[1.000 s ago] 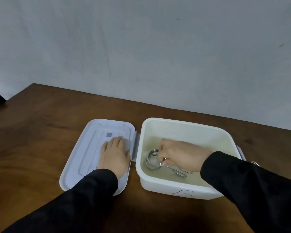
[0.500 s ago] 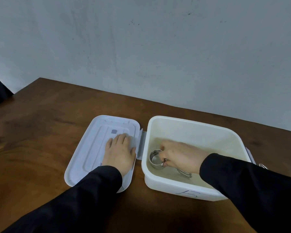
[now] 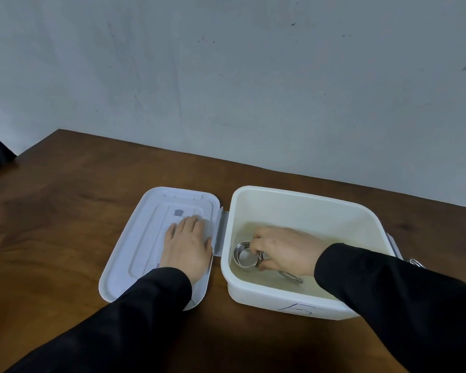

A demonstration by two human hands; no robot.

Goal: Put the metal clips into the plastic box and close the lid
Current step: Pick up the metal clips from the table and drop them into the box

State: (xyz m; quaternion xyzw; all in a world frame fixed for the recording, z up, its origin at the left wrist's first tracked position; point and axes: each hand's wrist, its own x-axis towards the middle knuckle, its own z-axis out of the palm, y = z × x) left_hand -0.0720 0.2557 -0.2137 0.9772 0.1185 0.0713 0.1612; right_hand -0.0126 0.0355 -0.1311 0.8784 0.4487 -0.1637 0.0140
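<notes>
- Little has shifted: the right hand [image 3: 285, 249] stays low in the plastic box [image 3: 293, 300], fingers pinched on a bunch of metal clips [image 3: 244, 255].
- Left hand [image 3: 186, 247] lies flat, fingers spread, on the open lid [image 3: 145, 238].
- One loose clip [image 3: 291, 277] already rests inside the box.
- Another clip [image 3: 416, 262] waits on the desk [image 3: 65, 211] by the box's right side.
- Lid not yet closed.

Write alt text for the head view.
A right hand sets a bunch of metal clips inside an open white plastic box on a brown table. The left hand lies flat on the lid, which is folded open beside the box.
</notes>
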